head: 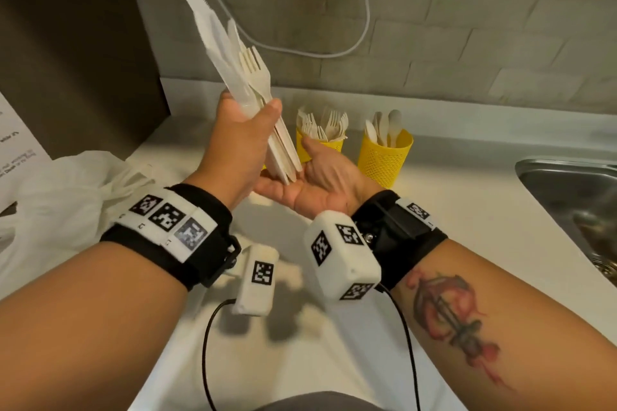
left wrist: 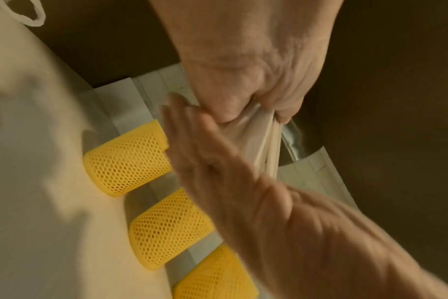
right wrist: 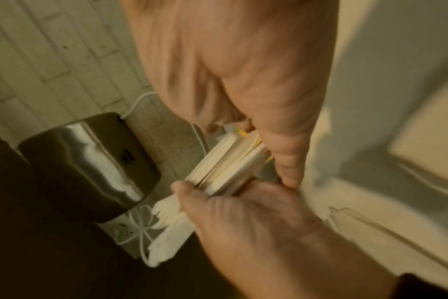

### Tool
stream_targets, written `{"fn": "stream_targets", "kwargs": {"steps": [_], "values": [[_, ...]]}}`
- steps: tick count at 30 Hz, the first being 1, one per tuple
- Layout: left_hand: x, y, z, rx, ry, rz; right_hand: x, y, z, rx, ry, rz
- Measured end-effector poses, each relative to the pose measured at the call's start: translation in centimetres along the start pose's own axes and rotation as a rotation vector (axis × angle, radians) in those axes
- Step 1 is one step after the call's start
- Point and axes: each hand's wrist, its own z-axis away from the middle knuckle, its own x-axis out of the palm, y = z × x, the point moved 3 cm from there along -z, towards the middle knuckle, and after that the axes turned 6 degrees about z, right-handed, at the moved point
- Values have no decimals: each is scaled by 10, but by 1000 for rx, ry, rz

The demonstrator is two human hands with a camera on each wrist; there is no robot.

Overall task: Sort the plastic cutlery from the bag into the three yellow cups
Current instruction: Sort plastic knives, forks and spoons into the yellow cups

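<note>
My left hand [head: 243,133] grips a bundle of white plastic knives and forks [head: 233,53], tips pointing up and left, above the counter. The right hand [head: 300,190] lies palm up and flat under the handle ends, touching them. Behind the hands, one yellow mesh cup [head: 320,145] holds forks and another yellow cup [head: 384,157] holds spoons. A third is mostly hidden behind my left hand in the head view. The left wrist view shows all three cups [left wrist: 128,159] [left wrist: 169,228] [left wrist: 218,277] in a row. The white bag [head: 66,197] lies crumpled at the left.
A steel sink [head: 574,197] is set into the white counter [head: 467,210] at the right. A white cable [head: 334,53] hangs along the brick wall. A metal wall unit [right wrist: 85,161] shows in the right wrist view. A printed sheet [head: 16,140] lies at far left.
</note>
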Motion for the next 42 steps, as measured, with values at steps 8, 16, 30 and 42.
{"fn": "stream_targets", "kwargs": {"steps": [8, 16, 30, 42], "values": [[11, -21, 28, -73, -174, -174, 4, -15, 3, -149, 137, 110], [32, -44, 24, -354, -257, -288, 8, -30, 12, -548, 169, 1138], [26, -69, 40, -774, -301, 226, -7, -53, 14, -932, 406, 882], [10, -48, 29, -724, -532, 485, -28, -55, 20, -675, 261, 726]]}}
